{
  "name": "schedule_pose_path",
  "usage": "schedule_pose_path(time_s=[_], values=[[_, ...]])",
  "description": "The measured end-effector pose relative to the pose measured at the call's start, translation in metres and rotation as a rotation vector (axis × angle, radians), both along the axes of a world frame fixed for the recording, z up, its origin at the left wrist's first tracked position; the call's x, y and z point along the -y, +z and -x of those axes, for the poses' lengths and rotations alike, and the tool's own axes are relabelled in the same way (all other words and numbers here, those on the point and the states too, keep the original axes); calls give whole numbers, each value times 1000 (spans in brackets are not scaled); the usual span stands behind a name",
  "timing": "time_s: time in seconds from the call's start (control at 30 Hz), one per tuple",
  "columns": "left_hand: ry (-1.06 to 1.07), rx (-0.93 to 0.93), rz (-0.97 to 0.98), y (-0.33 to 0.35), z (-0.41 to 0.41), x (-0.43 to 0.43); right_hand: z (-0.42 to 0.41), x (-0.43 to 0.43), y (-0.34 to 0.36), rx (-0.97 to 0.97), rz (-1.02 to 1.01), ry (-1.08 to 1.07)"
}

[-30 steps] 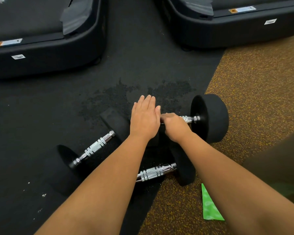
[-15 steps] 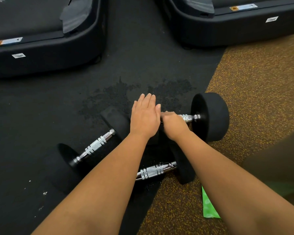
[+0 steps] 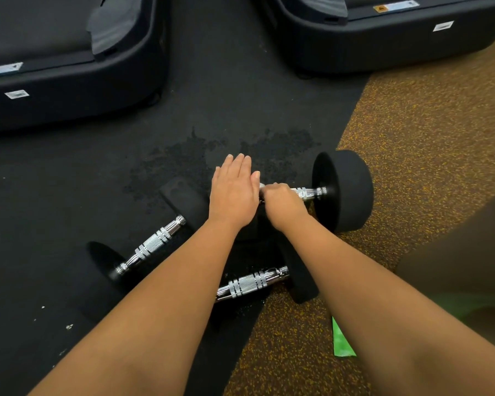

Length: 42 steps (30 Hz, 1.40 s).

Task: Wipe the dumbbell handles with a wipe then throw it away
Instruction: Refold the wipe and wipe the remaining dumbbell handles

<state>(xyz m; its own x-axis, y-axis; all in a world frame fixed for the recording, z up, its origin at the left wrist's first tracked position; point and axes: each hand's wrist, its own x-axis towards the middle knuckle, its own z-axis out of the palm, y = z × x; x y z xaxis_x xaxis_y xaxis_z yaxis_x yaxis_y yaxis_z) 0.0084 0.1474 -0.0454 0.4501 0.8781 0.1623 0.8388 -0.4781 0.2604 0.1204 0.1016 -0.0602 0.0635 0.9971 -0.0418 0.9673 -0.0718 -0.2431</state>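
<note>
Three black dumbbells with chrome knurled handles lie on the floor. On the far dumbbell, my left hand lies flat and open on the left head, fingers together. My right hand is a fist closed around that dumbbell's handle, close to the left hand. A small pale bit of the wipe shows at the fist's left edge; the remainder is hidden. The left dumbbell's handle and the near dumbbell's handle lie bare, and my forearms cross over parts of them.
Two black treadmill bases stand at the top. A dark wet patch marks the black mat beyond my hands. Brown speckled flooring lies to the right. A green packet lies beside my right forearm.
My right fist has edged slightly left along the far handle, toward my left hand. The left hand stays flat on the dumbbell head.
</note>
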Motion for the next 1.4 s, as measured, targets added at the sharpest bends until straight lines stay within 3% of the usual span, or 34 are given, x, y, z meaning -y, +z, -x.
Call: schedule_pose_path(time_s=[0.13, 0.27, 0.43, 0.67, 0.93, 1.23, 1.4], values=[[-12, -13, 5, 2, 0, 1, -15, 12, -13, -57, -43, 85], [-11, -8, 1, 2, 0, 1, -15, 9, -7, -9, -27, -35], [-2, -17, 3, 1, -1, 0, -5, -2, 1, -9, 30, -40], [1, -12, 1, 2, -1, 1, -21, 21, -17, -55, -73, 218], [8, -18, 6, 2, -1, 1, -17, 14, -11, -41, -84, 72], [6, -18, 2, 2, -1, 2, -31, 19, -21, 76, -81, 361], [0, -25, -8, 3, 0, 1, -38, 22, -18, 43, -55, 264]])
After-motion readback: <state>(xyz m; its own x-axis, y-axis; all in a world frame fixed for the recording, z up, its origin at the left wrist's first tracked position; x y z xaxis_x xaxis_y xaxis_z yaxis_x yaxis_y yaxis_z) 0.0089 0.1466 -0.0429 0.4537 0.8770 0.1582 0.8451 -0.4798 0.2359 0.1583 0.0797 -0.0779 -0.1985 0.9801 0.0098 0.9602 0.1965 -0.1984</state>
